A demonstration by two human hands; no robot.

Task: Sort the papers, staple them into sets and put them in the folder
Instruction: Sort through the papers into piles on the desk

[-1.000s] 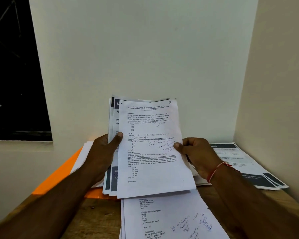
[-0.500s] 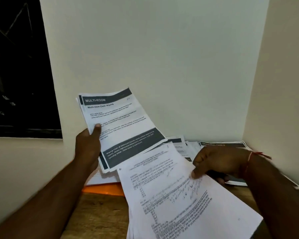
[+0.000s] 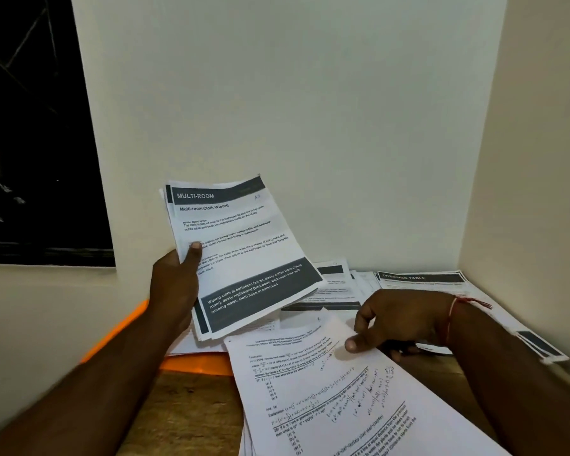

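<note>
Downward from the left grip (image 3: 175,284), which clutched the unsorted stack (image 3: 241,255), the right grip (image 3: 399,320) had carried a maths sheet (image 3: 326,390), still pinched, onto the pile (image 3: 249,442) on the tabletop (image 3: 185,409) beneath. Sorting step; next probably needed release, then another sheet.

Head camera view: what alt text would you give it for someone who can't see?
A person's left hand holds up a stack of printed sheets headed MULTI-ROOM, while the right hand pinches a maths sheet atop a pile on a wooden table. An orange folder lies beneath the raised stack, and more papers lie spread behind.
</note>
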